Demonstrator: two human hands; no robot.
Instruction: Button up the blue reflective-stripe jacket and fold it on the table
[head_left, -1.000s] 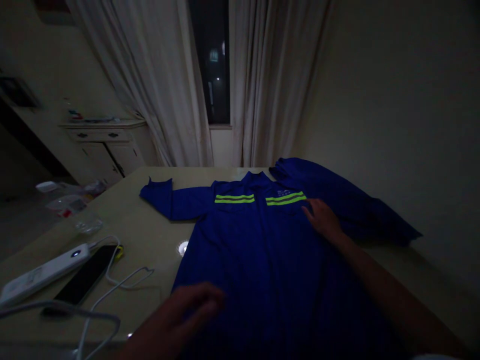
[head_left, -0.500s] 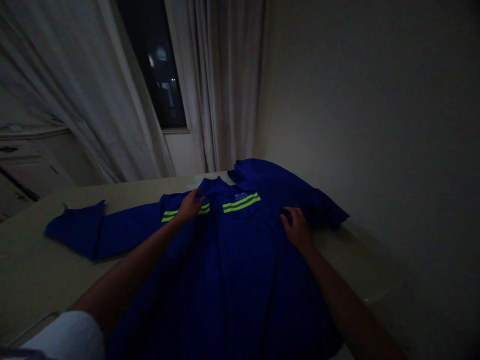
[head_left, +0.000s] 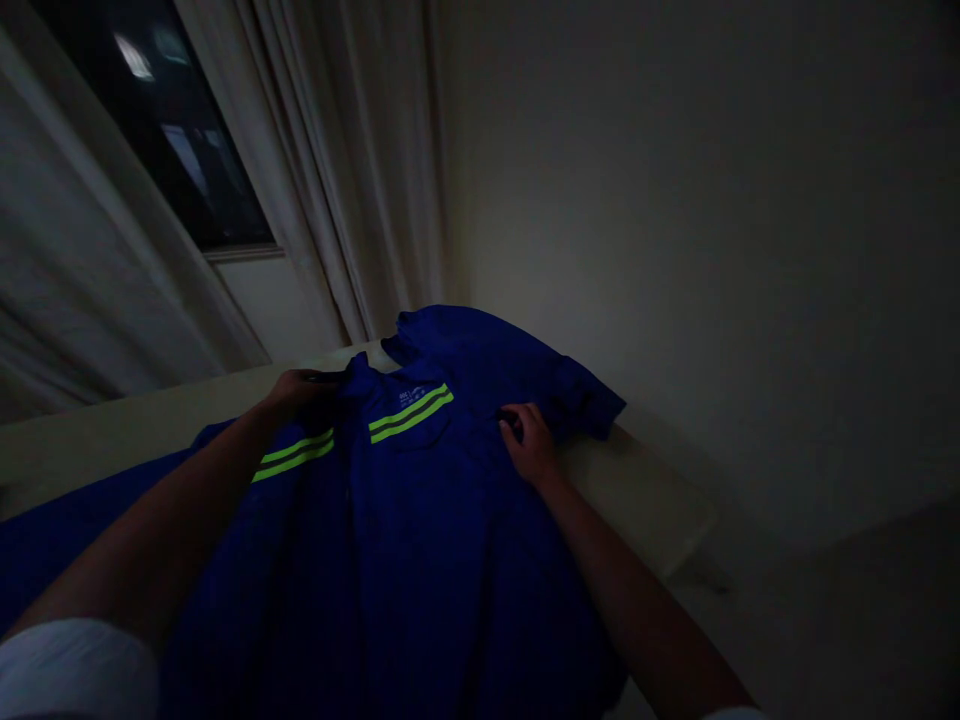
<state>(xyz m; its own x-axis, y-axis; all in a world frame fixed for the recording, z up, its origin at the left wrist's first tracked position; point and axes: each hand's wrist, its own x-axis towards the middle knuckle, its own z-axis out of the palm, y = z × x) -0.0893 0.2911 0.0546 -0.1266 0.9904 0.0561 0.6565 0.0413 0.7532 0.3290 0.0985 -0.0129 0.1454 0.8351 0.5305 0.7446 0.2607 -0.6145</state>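
A dark blue long-sleeved work jacket lies spread on a cream table, with yellow-green reflective stripes across its chest and a small printed logo above them. My left hand is curled over the upper chest edge near the collar and seems to hold the cloth. My right hand pinches the fabric below the far shoulder. One sleeve stretches to the left edge of the view. My forearms hide part of the jacket's front.
The table's edge runs down the right side, with a cream wall beyond it. White curtains hang beside a dark window at the upper left. A white sleeve cuff shows at the lower left corner.
The view has swung and tilted, so the jacket sits further left. My left hand has moved up to the collar area, and my right hand has gathered cloth near the far shoulder.
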